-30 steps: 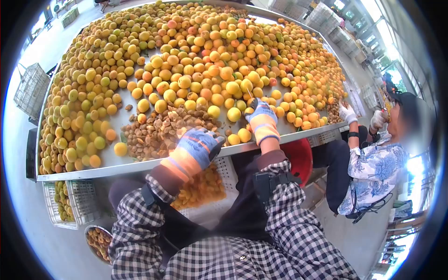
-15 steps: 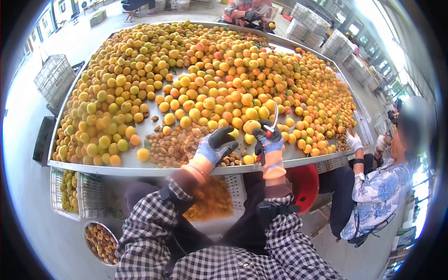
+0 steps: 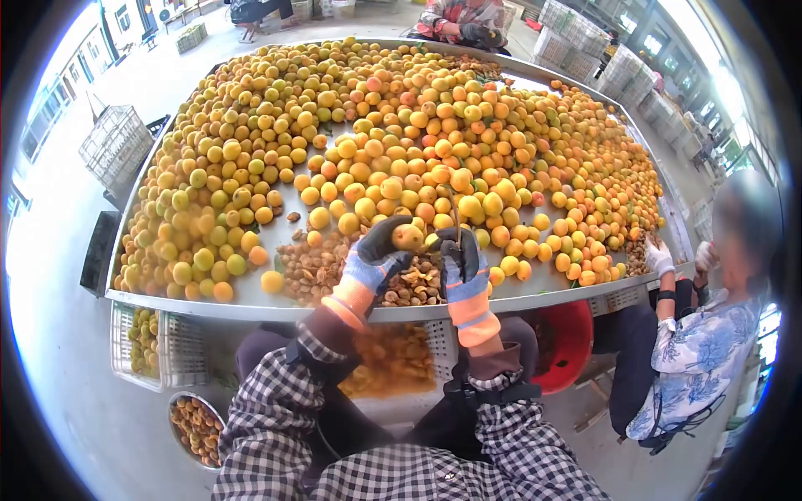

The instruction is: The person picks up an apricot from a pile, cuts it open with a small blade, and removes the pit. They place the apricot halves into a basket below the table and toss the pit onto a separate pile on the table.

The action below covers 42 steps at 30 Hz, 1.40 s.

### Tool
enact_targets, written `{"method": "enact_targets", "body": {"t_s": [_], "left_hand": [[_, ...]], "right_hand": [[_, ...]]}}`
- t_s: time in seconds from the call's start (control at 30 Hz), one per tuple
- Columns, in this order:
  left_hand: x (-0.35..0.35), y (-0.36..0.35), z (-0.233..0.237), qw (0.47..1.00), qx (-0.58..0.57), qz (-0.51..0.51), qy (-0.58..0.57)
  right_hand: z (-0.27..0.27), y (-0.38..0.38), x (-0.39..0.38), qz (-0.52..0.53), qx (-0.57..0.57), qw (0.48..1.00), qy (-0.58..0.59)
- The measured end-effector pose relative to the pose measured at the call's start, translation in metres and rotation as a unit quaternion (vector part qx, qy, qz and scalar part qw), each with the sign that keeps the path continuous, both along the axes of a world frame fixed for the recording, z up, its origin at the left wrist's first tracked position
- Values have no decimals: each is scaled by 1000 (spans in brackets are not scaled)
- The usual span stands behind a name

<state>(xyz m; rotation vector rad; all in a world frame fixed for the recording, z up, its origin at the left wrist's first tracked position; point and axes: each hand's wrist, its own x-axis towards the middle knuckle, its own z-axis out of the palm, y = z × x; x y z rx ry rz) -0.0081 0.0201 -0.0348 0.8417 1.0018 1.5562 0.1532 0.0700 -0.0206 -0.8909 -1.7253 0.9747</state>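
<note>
Fingers (image 3: 383, 235) of the gloved left hand (image 3: 373, 257) curl around an apricot (image 3: 408, 237), held above the pit pile (image 3: 322, 269) at the near edge of the table (image 3: 209, 307), while the right hand (image 3: 462, 269), just beside it, grips a knife (image 3: 457, 224), blade up.
</note>
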Motion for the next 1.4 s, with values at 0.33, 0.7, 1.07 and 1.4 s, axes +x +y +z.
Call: {"method": "enact_targets", "body": {"t_s": [0.33, 0.7, 1.07, 1.4], "left_hand": [[-13, -8, 24, 999, 29, -17, 6], [-21, -10, 18, 995, 47, -27, 85], [-22, -11, 18, 989, 89, -8, 118], [-9, -14, 25, 998, 48, -39, 14]], "right_hand": [[0, -6, 13, 72, 112, 983, -123], [-2, -8, 11, 85, 150, 971, -168], [-16, -14, 0, 92, 167, 969, -154], [-10, -17, -3, 82, 181, 971, -134]]}}
